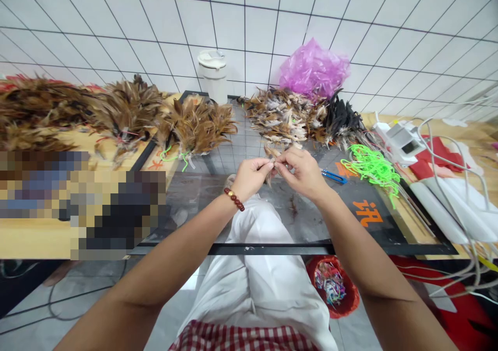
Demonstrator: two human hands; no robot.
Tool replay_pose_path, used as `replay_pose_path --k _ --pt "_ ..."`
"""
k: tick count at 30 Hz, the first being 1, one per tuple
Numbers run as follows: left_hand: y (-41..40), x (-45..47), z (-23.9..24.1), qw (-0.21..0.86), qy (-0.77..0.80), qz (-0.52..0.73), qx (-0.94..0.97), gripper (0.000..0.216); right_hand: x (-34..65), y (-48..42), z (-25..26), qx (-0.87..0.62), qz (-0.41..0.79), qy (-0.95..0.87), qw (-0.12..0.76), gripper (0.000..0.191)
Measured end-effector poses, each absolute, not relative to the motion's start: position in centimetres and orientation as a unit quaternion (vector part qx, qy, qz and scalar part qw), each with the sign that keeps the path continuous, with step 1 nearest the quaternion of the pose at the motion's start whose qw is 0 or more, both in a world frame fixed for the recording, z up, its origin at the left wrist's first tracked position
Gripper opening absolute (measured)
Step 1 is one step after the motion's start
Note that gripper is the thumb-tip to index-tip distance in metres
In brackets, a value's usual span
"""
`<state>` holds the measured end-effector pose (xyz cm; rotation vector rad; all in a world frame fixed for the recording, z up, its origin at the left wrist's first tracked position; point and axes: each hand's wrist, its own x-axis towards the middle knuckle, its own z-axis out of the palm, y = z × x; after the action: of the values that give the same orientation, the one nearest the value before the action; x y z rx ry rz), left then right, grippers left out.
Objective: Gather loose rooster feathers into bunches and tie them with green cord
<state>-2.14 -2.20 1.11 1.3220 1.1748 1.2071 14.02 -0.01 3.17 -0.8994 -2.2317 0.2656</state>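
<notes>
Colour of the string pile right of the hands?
Bright green string pile, best in the head view.

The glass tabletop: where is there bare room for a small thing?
Bare: the glass tabletop between the brown feather bundle and left hand; a smaller patch between the blue cutter and nearer orange lettering. Crowded: far edge, with mixed feathers and purple bag; right side, with green cords.

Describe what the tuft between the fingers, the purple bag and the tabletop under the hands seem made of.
Tuft: probably natural feather, soft-looking and matte, given its wispy brown strands.
Purple bag: apparently thin plastic film, glossy; it is crinkled and translucent.
Tabletop: likely glass, perhaps acrylic, smooth and shiny, since the wall tiles reflect in it.
</notes>
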Motion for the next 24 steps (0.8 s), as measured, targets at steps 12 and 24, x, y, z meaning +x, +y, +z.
replay_pose_path --k 12,24 --pt "-1.9 -1.9 1.7 0.572 0.433 0.592 0.368 0.018 13.0 0.1 2.8 -0.338 0.535 -0.635 0.442 0.018" --pt "-2.1 -2.0 1.4 0.587 0.423 0.547 0.421 0.024 12.6 0.6 0.8 -0.374 0.385 -0.666 0.518 0.016"
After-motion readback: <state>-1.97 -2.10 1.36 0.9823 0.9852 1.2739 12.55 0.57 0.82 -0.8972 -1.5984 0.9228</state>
